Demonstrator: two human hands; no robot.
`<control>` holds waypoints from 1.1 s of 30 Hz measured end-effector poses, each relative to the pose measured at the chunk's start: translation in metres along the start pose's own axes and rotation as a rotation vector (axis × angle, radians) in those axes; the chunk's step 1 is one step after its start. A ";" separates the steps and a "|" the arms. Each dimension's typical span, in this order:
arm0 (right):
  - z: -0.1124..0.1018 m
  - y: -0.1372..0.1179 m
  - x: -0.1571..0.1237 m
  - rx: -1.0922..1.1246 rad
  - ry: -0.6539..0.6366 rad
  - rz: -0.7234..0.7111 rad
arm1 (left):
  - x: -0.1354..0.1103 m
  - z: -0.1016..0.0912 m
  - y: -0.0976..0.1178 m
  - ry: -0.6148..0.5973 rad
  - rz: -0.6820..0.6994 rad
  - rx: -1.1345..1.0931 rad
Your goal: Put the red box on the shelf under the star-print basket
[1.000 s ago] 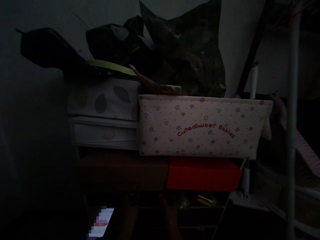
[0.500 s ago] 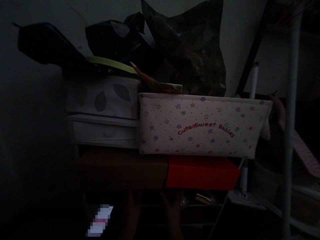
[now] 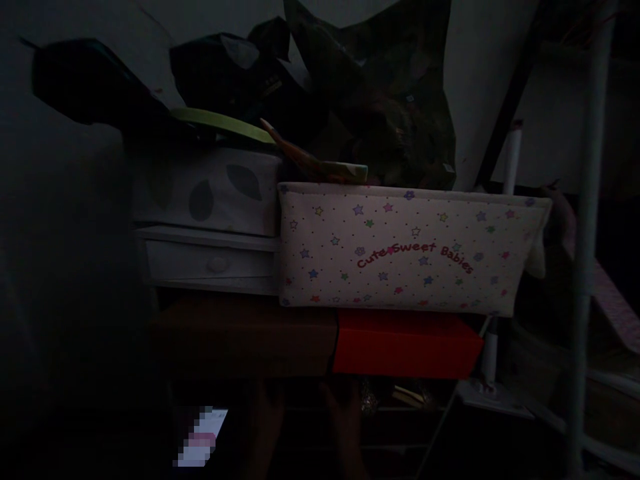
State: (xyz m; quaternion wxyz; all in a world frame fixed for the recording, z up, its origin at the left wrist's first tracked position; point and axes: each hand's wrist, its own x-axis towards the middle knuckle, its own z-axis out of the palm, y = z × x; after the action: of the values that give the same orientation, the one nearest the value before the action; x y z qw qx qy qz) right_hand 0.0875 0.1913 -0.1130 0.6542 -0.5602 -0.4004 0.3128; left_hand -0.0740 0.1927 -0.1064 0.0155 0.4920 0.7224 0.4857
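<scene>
**Hands low under a stacked pile, nothing lifted yet**

Darkness covers most of the view. Two dim shapes at the bottom edge look like the person's hands: the left hand (image 3: 263,427) and the right hand (image 3: 345,427), a little apart from each other, reaching up toward the underside of the red box (image 3: 407,343) and the brown box (image 3: 245,337) beside it. Whether the fingers are spread, curled or gripping anything I cannot tell; it is too dark there.

The red box lies under the star-printed fabric organiser (image 3: 410,250), which reads "Cute Sweet Babies". Left of that organiser sit a leaf-print box (image 3: 205,193) and a small white drawer (image 3: 210,263), with dark bags (image 3: 370,100) piled on top against the wall. A lit phone screen (image 3: 203,437) glows just left of the left hand.

Judging by this, the work is at its start: the pile stands whole, and no box is pulled out.
</scene>
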 end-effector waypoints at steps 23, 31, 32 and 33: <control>-0.003 -0.029 -0.001 -0.139 0.051 -0.203 | -0.060 0.024 0.039 -0.765 -0.207 -0.875; -0.001 -0.020 0.002 -0.194 -0.041 -0.165 | -0.057 0.030 0.040 -0.791 -0.343 -1.007; -0.001 -0.020 0.001 -0.195 -0.062 -0.160 | -0.057 0.031 0.039 -0.793 -0.353 -1.010; -0.001 -0.019 0.001 -0.197 -0.074 -0.159 | -0.056 0.031 0.038 -0.799 -0.360 -1.009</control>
State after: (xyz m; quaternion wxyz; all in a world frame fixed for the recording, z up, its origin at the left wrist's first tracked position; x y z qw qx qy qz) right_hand 0.0877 0.1884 -0.0941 0.6037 -0.5762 -0.4962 0.2395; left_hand -0.0028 0.1748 -0.1211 0.5910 0.4382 0.4161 0.5343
